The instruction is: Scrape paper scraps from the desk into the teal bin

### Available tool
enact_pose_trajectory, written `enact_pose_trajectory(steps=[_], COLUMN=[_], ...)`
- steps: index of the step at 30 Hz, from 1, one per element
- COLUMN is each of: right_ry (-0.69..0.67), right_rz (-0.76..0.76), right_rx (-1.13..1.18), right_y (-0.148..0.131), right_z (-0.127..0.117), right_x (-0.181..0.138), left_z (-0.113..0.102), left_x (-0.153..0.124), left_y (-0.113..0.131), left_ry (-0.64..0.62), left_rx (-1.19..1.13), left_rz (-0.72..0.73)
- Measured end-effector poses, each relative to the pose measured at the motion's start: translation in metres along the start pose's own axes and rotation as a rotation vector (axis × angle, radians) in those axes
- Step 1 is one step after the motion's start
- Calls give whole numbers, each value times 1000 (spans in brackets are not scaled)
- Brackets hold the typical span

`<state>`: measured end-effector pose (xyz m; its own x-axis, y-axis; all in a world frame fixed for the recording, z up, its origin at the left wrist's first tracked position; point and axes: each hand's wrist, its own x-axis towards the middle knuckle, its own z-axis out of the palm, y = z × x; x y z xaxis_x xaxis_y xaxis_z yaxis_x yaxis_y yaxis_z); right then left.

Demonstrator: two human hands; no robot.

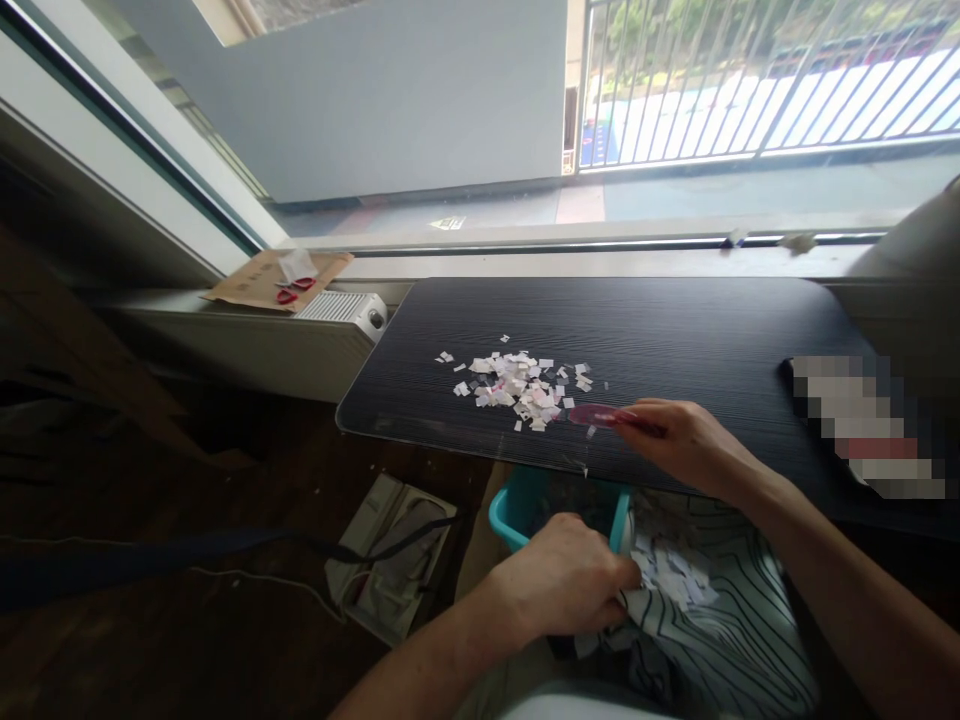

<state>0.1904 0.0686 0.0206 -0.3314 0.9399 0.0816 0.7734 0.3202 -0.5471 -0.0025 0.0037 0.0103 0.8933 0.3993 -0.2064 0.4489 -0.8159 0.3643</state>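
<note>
My right hand [679, 440] holds a translucent pink, flat-ended plastic tool [592, 415] just above the dark tabletop [675, 330]. Its rounded tip lies at the right edge of a loose pile of small cut paper pieces [517, 380]. Below the table's front edge, my left hand [570, 575] is closed at the near right corner of a turquoise plastic bin [510, 520]. Beside that hand, more paper scraps [675, 565] rest on a white cloth with black wavy lines [750, 620]. My left fingertips are partly hidden, and the bin's inside is dark.
Red-handled scissors [295, 290] lie on a brown paper envelope [259, 282] on the sill at left, near a white radiator [345, 308]. A blurred-out phone-like object [862, 425] is on the table's right side. An open box [397, 560] sits on the floor with a strap across it.
</note>
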Motion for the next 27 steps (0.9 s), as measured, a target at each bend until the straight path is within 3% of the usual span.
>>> enact_pose_trajectory(steps=[6, 11, 16, 21, 27], right_ry=[-42, 26, -79, 13, -62], right_rz=[-25, -1, -2, 10, 21], right_rx=[-24, -39, -19, 4, 16], right_y=[-4, -9, -7, -5, -5], right_z=[4, 4, 5, 7, 7], right_x=[9, 18, 16, 15, 14], left_z=[0, 1, 1, 0, 1], left_x=[0, -1, -3, -2, -2], left_y=[0, -1, -1, -2, -3], left_ry=[8, 11, 8, 2, 8], left_rx=[12, 14, 11, 18, 5], left_rz=[4, -7, -16, -17, -10])
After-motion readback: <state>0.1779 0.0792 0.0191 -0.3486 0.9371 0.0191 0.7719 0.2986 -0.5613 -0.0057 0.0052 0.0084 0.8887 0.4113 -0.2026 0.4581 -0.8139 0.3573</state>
